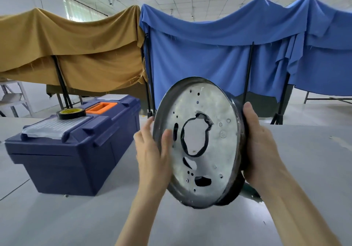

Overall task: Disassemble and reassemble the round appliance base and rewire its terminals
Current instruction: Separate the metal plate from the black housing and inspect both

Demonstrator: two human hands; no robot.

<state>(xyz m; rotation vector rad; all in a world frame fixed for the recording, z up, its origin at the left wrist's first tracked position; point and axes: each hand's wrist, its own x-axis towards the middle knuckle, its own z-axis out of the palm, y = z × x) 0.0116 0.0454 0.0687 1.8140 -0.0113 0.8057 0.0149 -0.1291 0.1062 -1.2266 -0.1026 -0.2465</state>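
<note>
From the head view, I have the round base (pixel 219 150) up off the table (pixel 304 169) and standing on edge between my hands. Its grey metal plate faces me and is turned a little to my left. The black shell sits behind it, toward my right.

My right hand (pixel 261 146) is wrapped around the right rim, with the thumb over the front edge and the fingers gone behind the shell, so it seems to carry most of the weight. My left hand (pixel 152 150) is looser. The left rim sits between the thumb, which lies on the plate, and fairly straight fingers behind it — a light pinch more than a grip, and it looks blurred.

The disc's long line runs top to bottom, leaning slightly. The big ragged centre hole and the smaller slots lie just beside my left thumb, so I judge the left hand is the one to work the plate while the right holds steady.

The table is pale grey and plain. To my left on it stands a dark blue toolbox (pixel 76 150) with a roll of tape (pixel 70 113) on its lid. Beyond, a mustard cloth (pixel 76 45) and a blue cloth (pixel 209 51) hang over frames — a big, bright room with ceiling panels.
</note>
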